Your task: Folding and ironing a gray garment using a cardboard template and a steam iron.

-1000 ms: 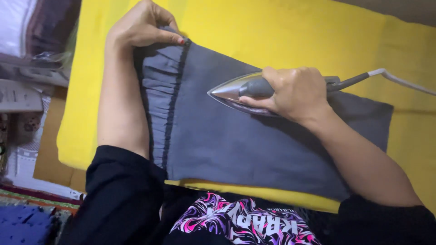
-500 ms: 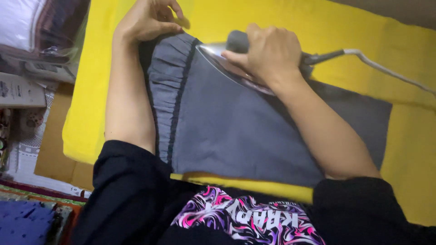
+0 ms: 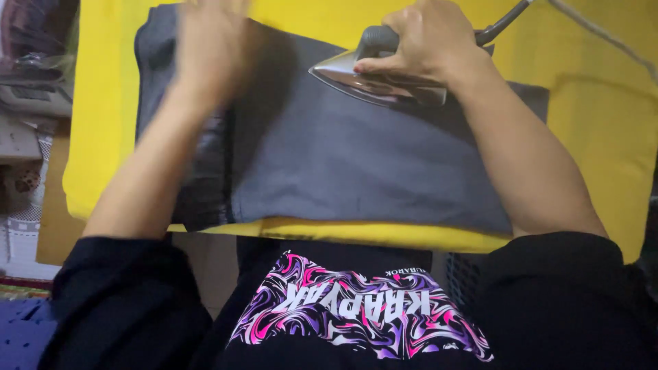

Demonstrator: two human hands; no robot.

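Far left, a cluttered strip beside the table: a stack of flat papers and boxes [image 3: 27, 103], dim and hard to make out, with a patch of patterned floor mat [image 3: 20, 219] below and something blue and textured [image 3: 20, 336] in the bottom corner. Next comes the bright yellow cloth-covered table [image 3: 103, 103], its padding soft and slightly rumpled, the near edge rounded and thick. Spread flat on it is the dark grey woven garment [image 3: 343, 157], matte, fine-grained, with a gathered, ribbed band running down its left side and a straight hem along the near edge. Over that gathered band hangs the left hand [image 3: 205, 48], motion-blurred, fingers seemingly spread and flat above the fabric; whether it presses the cloth or hovers just off it, I cannot tell. Moving right, the shiny chrome-bodied iron with a dark grey handle [image 3: 377, 75] sits on the upper middle of the garment, pointed nose aimed left, its polished shell mirroring the hand. The right hand [image 3: 428, 38] is wrapped tight around that handle, fingers curled under, thumb along the side. A pale cord [image 3: 603, 34] trails off the iron's rear toward the upper right, over plain yellow cover. Nearest the camera, black sleeves and a black shirt with a swirling pink, purple and white print [image 3: 356, 308].
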